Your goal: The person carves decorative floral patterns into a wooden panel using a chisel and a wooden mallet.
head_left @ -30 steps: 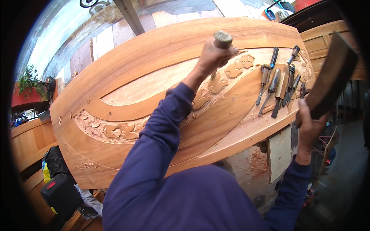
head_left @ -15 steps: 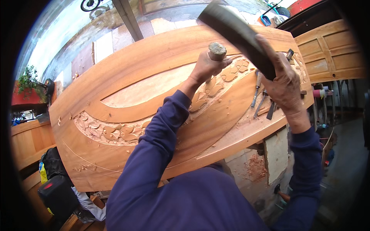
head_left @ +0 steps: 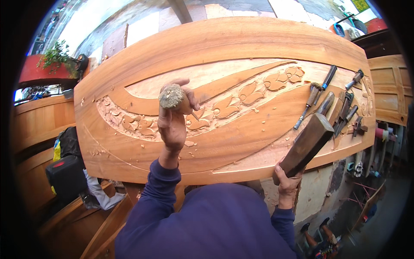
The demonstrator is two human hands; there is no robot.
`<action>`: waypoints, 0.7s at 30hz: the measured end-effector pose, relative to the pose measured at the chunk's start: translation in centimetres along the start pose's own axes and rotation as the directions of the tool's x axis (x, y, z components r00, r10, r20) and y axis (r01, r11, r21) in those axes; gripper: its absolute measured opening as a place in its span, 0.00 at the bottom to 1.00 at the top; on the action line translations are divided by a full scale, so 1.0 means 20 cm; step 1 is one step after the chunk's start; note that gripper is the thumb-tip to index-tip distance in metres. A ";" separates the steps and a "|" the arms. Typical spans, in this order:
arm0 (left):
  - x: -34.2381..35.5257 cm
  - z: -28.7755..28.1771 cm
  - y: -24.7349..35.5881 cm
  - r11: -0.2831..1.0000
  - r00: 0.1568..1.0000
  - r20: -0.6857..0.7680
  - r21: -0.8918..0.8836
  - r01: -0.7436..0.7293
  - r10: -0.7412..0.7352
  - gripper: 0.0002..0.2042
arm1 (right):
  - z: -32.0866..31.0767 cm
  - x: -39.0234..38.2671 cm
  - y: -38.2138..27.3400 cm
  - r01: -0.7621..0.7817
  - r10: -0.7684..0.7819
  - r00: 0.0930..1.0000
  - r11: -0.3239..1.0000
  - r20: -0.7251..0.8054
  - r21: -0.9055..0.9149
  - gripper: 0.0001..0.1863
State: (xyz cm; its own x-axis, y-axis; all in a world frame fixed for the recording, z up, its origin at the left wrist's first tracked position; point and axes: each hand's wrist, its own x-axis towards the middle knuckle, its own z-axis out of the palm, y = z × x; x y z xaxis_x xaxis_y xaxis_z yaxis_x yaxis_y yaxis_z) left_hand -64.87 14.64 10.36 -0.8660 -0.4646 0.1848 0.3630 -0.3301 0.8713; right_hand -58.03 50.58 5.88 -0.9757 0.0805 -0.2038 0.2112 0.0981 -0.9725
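Observation:
My left hand [head_left: 173,131] is closed round a carving chisel [head_left: 171,96], whose frayed wooden handle end faces up. A short bit of its thin blade shows past my fingers, over the carved band; whether the tip touches the wood I cannot tell. Near the front edge, my right hand [head_left: 288,184] grips a dark, block-shaped wooden mallet [head_left: 307,144] by its lower end, apart from the chisel. Under both hands lies a large wooden panel [head_left: 246,155]. A curved band of carved leaves and flowers [head_left: 226,108] runs across it, with loose chips scattered about.
Several chisels [head_left: 311,101] and other hand tools [head_left: 345,110] lie on the panel's right part, just beyond the mallet. A black case [head_left: 67,177] stands at the left. Another panelled door [head_left: 390,86] is at the far right. A person's legs [head_left: 319,237] show lower right.
My left hand and the chisel have moved left along the carved band. My right hand has lowered the mallet from above the panel to its front edge. The view has shifted.

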 end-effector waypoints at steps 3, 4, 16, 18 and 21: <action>-0.06 0.05 -0.04 0.982 0.994 -0.044 0.164 -0.089 0.098 0.26 | -0.06 0.04 0.01 -0.032 0.025 0.994 0.997 0.105 0.072 0.34; -0.05 0.09 -0.04 0.969 0.997 0.011 0.234 -0.074 0.073 0.27 | -0.06 0.05 0.00 -0.040 0.031 0.993 0.995 0.111 0.088 0.32; 0.49 0.53 -0.47 0.985 0.853 0.501 -0.008 0.172 -0.145 0.18 | -0.10 0.07 0.05 -0.013 0.001 0.989 0.997 0.147 0.081 0.33; 0.52 0.55 -0.52 0.981 0.830 0.542 -0.048 0.187 -0.132 0.17 | -0.08 0.06 0.03 0.004 -0.014 0.994 0.996 0.110 0.090 0.33; 0.55 0.54 -0.53 0.969 0.788 0.595 -0.059 0.240 -0.159 0.18 | -0.05 0.04 0.02 0.021 -0.027 0.997 0.997 0.069 0.080 0.34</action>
State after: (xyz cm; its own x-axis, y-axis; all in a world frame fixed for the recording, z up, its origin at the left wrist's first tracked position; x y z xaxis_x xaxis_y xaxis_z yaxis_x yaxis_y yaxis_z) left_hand -81.91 22.02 8.09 -0.9446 0.1749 0.2776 0.1644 -0.4798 0.8618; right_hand -58.67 51.66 5.50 -0.9827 0.0096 -0.1851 0.1853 0.0200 -0.9825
